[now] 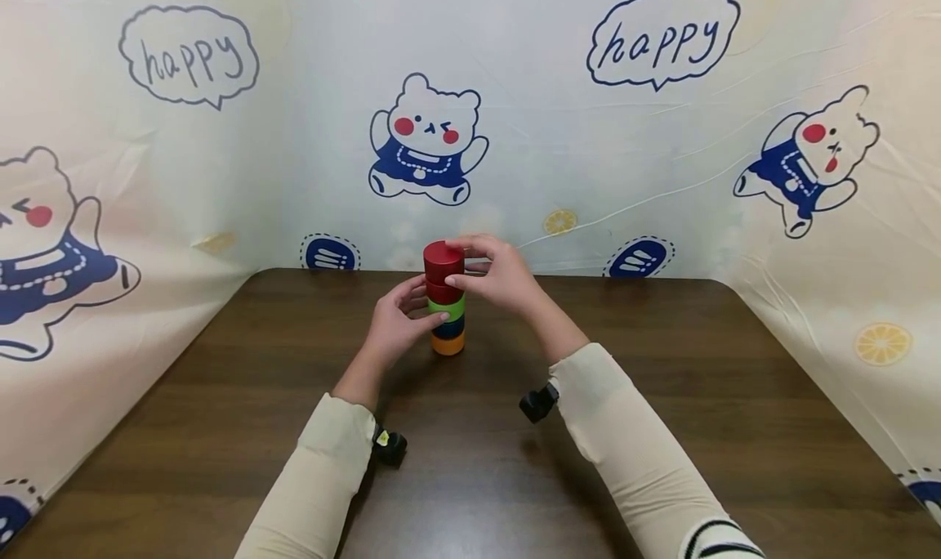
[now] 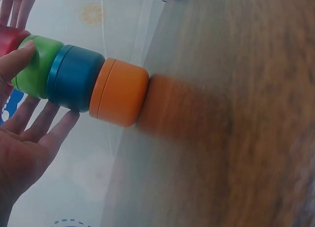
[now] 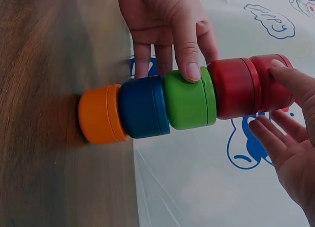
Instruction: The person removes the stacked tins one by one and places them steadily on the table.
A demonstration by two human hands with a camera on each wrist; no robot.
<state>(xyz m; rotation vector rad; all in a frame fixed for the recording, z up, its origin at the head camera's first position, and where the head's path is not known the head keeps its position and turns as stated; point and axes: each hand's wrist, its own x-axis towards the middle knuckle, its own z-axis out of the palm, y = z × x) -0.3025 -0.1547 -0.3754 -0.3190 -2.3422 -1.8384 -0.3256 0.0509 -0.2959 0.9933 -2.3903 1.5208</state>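
A tower of small round lidded jars stands upright on the wooden table. At its foot is the orange jar (image 1: 448,346), with the blue jar (image 3: 142,109) above it and the green jar (image 3: 187,106) in the middle. Higher up come a lower red jar (image 3: 234,91) and a top red jar (image 1: 443,257). My left hand (image 1: 395,324) holds the tower at the green jar, thumb on its near side and fingers round the far side. With thumb and fingers, my right hand (image 1: 503,277) grips the top red jar from the right.
The brown wooden table (image 1: 294,461) ends close behind the tower. A hanging cloth (image 1: 529,150) printed with bears and "happy" bubbles surrounds it at the back and sides. Black wrist cameras (image 1: 539,403) sit below both sleeves.
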